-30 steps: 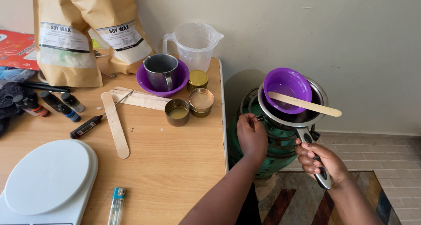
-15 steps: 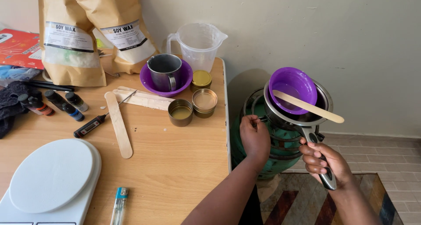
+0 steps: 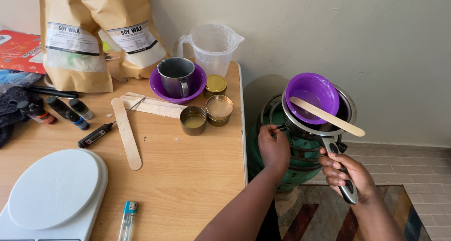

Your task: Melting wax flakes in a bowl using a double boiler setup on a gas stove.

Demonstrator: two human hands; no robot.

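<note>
A steel saucepan (image 3: 345, 107) sits on a green gas cylinder stove (image 3: 300, 154) to the right of the wooden table. Inside the pan rests a purple bowl (image 3: 312, 88) with a flat wooden stick (image 3: 326, 116) lying across it. My right hand (image 3: 345, 173) grips the pan's black and silver handle. My left hand (image 3: 272, 147) is closed on something small at the stove's burner rim, under the pan's left side; what it pinches is hidden.
The wooden table (image 3: 188, 170) holds two brown wax bags (image 3: 94, 34), a clear jug (image 3: 211, 46), a metal mug in a purple bowl (image 3: 177, 79), three gold tins (image 3: 206, 111), wooden sticks (image 3: 126, 133), a probe thermometer (image 3: 96, 136), small bottles (image 3: 66, 111), a white scale (image 3: 51, 191) and a lighter (image 3: 126, 220). A striped rug (image 3: 324, 217) lies below.
The hands, pan and stick have barely shifted; the view has moved slightly. My left hand stays at the burner and my right hand keeps its hold on the handle.
</note>
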